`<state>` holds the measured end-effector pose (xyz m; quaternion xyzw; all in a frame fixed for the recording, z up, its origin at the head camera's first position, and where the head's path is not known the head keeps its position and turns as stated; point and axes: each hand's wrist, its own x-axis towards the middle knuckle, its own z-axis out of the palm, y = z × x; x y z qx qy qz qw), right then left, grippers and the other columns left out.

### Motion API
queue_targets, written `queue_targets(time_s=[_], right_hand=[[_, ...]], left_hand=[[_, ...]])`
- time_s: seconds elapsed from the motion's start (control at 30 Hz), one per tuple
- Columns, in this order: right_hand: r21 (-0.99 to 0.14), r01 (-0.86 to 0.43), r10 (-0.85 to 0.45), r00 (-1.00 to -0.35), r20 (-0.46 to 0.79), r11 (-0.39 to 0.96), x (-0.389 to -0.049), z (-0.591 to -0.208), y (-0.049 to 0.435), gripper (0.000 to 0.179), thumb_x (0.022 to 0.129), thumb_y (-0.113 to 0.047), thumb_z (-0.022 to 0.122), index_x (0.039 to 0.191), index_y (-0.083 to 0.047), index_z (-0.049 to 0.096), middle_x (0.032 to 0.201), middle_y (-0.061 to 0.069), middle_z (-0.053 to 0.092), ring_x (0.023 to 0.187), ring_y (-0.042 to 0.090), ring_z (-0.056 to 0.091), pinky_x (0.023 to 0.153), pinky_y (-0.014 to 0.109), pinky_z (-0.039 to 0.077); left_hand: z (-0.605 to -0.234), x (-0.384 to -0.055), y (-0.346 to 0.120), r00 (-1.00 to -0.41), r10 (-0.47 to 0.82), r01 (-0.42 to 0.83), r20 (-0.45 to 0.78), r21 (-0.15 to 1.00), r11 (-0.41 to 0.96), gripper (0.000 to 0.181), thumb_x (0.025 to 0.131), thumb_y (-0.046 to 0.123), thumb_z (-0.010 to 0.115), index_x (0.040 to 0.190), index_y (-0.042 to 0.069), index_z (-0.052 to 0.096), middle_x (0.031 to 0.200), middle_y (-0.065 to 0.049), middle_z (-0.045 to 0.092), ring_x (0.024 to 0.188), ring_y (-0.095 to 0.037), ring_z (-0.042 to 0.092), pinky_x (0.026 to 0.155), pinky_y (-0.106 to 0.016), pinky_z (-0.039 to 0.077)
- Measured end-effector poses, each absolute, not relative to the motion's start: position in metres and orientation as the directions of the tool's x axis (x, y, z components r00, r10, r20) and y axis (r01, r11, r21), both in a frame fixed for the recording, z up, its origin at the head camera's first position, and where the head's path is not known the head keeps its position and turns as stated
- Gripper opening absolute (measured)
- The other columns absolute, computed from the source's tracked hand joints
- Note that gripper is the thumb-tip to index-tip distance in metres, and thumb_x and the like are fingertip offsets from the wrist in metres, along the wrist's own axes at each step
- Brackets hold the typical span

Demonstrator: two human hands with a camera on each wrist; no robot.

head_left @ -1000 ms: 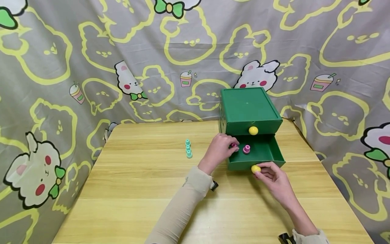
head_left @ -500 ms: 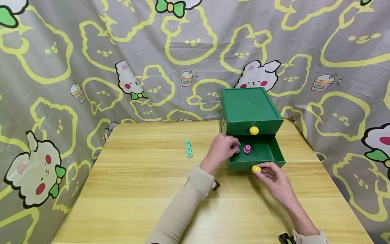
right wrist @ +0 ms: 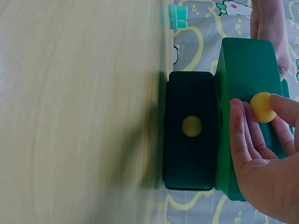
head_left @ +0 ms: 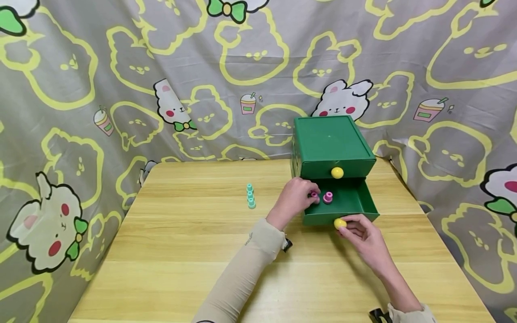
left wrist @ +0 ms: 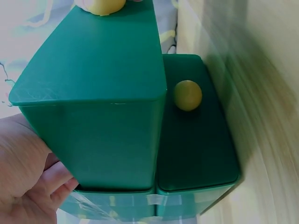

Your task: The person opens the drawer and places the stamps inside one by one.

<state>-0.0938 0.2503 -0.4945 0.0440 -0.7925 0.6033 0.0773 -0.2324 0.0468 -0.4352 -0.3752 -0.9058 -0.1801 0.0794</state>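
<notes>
A green drawer cabinet stands at the table's back right, with its drawer under the top one pulled out. My right hand pinches that drawer's yellow knob between thumb and fingers. Over the drawer's left side reaches my left hand, its thumb and fingertips pinching a small pink peg, partly hidden by the fingers. Just right of it, a second pink peg stands upright on the drawer floor. In the left wrist view the drawer wall hides my left fingertips.
Several turquoise pegs stand in a line on the wooden table, left of the cabinet. A shut lower drawer with a yellow knob lies beneath the pulled-out one. A patterned curtain hangs behind the table.
My left hand has shifted slightly right with the pink peg, closer to the second peg. My right hand stays on the knob, and the drawer has not moved.
</notes>
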Motion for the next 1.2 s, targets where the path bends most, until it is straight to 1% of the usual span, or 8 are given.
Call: queue_targets(time_s=[0.17,0.33,0.43,0.67,0.8,1.03,1.13,1.2], right_hand=[[-0.948,-0.159,0.021,-0.985,0.171,0.274,-0.094,-0.4952,0.2516,0.026,0.099,-0.005,0.068,0.122,0.005,0.061,0.104,0.005,0.072,0.093,0.02,0.076,0.081,0.022,0.061],[-0.948,-0.159,0.023,-0.985,0.172,0.277,-0.0951,-0.4952,0.2528,0.026,0.1,-0.005,0.068,0.123,0.004,0.061,0.104,0.005,0.072,0.093,0.021,0.076,0.081,0.023,0.062],[-0.947,-0.159,0.022,-0.985,0.172,0.277,-0.0951,-0.4958,0.253,0.026,0.1,-0.005,0.068,0.123,0.004,0.061,0.104,0.004,0.072,0.093,0.02,0.076,0.081,0.023,0.062],[-0.947,-0.162,0.025,-0.984,0.176,0.276,-0.094,-0.4964,0.2522,0.025,0.1,-0.005,0.068,0.123,0.004,0.061,0.104,0.003,0.072,0.091,0.012,0.075,0.081,0.024,0.062],[-0.949,-0.162,0.03,-0.984,0.177,0.272,-0.0934,-0.4963,0.2517,0.025,0.1,-0.005,0.068,0.122,0.004,0.061,0.103,0.002,0.072,0.091,0.011,0.075,0.081,0.025,0.062],[-0.951,-0.164,0.031,-0.984,0.178,0.262,-0.0927,-0.496,0.2501,0.026,0.099,-0.004,0.068,0.122,0.006,0.06,0.102,0.004,0.073,0.091,0.016,0.076,0.081,0.026,0.062],[-0.95,-0.167,0.032,-0.983,0.181,0.263,-0.0927,-0.4961,0.2499,0.025,0.099,-0.004,0.068,0.122,0.005,0.06,0.102,0.005,0.073,0.09,0.013,0.076,0.08,0.026,0.062],[-0.95,-0.169,0.031,-0.983,0.184,0.263,-0.0925,-0.4963,0.2499,0.026,0.099,-0.004,0.068,0.122,0.006,0.06,0.102,0.005,0.073,0.09,0.013,0.076,0.08,0.026,0.062]], left_hand=[[-0.433,-0.2327,0.0488,-0.71,0.663,0.704,0.239,0.268,0.657,0.014,0.093,0.028,0.081,0.104,0.019,0.082,0.102,0.006,0.079,0.091,-0.011,0.07,0.086,-0.022,0.056],[-0.4324,-0.2335,0.0498,-0.717,0.66,0.697,0.226,0.27,0.665,0.012,0.093,0.025,0.081,0.103,0.019,0.082,0.101,0.006,0.079,0.088,-0.009,0.068,0.083,-0.022,0.056],[-0.4325,-0.2337,0.0503,-0.721,0.659,0.692,0.215,0.268,0.67,0.011,0.093,0.024,0.08,0.102,0.019,0.082,0.1,0.007,0.078,0.087,-0.009,0.067,0.083,-0.023,0.056],[-0.4311,-0.2331,0.0509,-0.719,0.66,0.694,0.216,0.264,0.67,0.006,0.093,0.021,0.079,0.097,0.019,0.083,0.095,0.009,0.077,0.084,-0.008,0.066,0.081,-0.023,0.056],[-0.4299,-0.2323,0.0516,-0.719,0.66,0.695,0.219,0.26,0.671,0.005,0.094,0.019,0.078,0.095,0.02,0.083,0.092,0.009,0.076,0.081,-0.008,0.064,0.078,-0.023,0.055],[-0.4299,-0.2315,0.0526,-0.73,0.653,0.683,0.201,0.26,0.683,0.005,0.093,0.019,0.078,0.097,0.021,0.082,0.093,0.01,0.076,0.082,-0.009,0.063,0.077,-0.022,0.053],[-0.4303,-0.2313,0.0526,-0.73,0.653,0.683,0.2,0.26,0.683,0.006,0.093,0.019,0.079,0.098,0.021,0.082,0.094,0.01,0.077,0.082,-0.009,0.063,0.076,-0.022,0.053],[-0.4307,-0.2313,0.0527,-0.73,0.654,0.683,0.199,0.262,0.682,0.008,0.093,0.019,0.079,0.1,0.021,0.082,0.095,0.009,0.077,0.082,-0.009,0.063,0.077,-0.022,0.053]])
